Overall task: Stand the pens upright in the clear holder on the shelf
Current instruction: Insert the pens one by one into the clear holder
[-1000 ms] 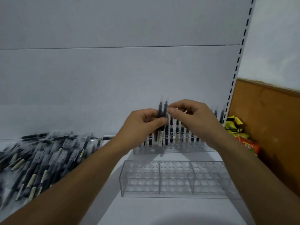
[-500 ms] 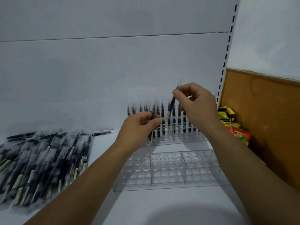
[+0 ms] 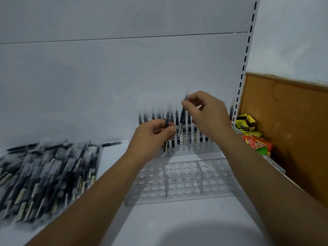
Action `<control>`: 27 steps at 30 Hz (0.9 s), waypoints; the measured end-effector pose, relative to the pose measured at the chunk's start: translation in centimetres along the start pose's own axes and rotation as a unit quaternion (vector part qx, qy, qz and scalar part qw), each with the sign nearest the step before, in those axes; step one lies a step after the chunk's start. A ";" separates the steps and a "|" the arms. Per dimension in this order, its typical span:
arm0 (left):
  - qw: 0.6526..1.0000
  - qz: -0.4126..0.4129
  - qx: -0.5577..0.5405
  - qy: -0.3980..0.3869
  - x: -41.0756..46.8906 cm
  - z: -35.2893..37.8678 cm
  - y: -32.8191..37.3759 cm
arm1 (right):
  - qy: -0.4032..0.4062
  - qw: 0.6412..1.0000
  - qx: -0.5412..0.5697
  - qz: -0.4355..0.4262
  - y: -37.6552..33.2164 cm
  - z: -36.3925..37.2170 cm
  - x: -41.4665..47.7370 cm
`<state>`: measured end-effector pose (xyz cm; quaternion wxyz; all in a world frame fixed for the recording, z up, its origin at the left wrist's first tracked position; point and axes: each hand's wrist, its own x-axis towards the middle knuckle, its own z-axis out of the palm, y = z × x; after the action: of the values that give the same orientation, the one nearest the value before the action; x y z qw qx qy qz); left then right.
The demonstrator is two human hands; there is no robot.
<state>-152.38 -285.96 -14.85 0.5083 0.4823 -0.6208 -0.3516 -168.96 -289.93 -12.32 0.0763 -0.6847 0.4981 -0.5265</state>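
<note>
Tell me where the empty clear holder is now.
Head view, centre-right of the shelf: the empty clear holder lies directly in front of the pen-filled holder, right of the loose pen pile.

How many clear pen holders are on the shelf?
2. The back holder holds upright pens, partly behind the left hand and the right hand; the front holder stands before it, without pens.

Single head-worn wide-angle view, set at close range, facing forward and slightly downward along both forearms onto the white shelf (image 3: 113, 157) and its back panel (image 3: 106, 77), with the left hand (image 3: 150, 137) and right hand (image 3: 209, 118) mid-frame and a wooden board (image 3: 284, 121) at the right edge.
</note>
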 end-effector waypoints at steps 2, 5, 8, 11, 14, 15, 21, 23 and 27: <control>1.000 0.000 -0.001 0.000 0.0 0.0 0.0 | -0.023 0.999 -0.026 -0.003 0.1 0.1 0.0; 1.000 0.003 0.003 -0.007 -0.1 0.0 0.0 | -0.092 0.990 -0.103 -0.005 0.2 0.4 -0.2; 1.000 0.003 0.009 -0.010 -0.1 0.0 0.0 | -0.101 0.984 -0.144 -0.009 -0.1 0.4 -0.1; 1.000 -0.001 0.011 -0.016 -0.1 0.0 0.0 | -0.100 0.980 -0.168 -0.023 -0.5 0.3 -0.1; 1.000 0.001 0.015 -0.013 -0.1 0.0 -0.1 | -0.148 0.969 -0.196 -0.028 -0.8 0.4 -0.2; 1.000 0.000 0.014 -0.014 -0.1 0.0 -0.1 | -0.172 0.963 -0.207 -0.020 -0.8 0.4 -0.2; 1.000 -0.001 0.018 -0.014 0.0 0.0 -0.2 | -0.152 0.976 -0.158 -0.012 -0.6 -0.6 -0.6; 0.999 0.004 0.026 -0.019 0.0 -0.1 -0.2 | -0.160 0.986 -0.040 -0.005 -0.9 -0.9 -0.8; 0.997 0.029 0.066 -0.040 -0.1 0.0 -0.1 | -0.220 0.973 0.073 -0.002 -1.4 -0.6 -1.3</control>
<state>-152.32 -285.91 -15.00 0.4602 0.4819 -0.6762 -0.3141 -168.57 -287.99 -12.06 0.2325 -0.7775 0.4278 -0.3980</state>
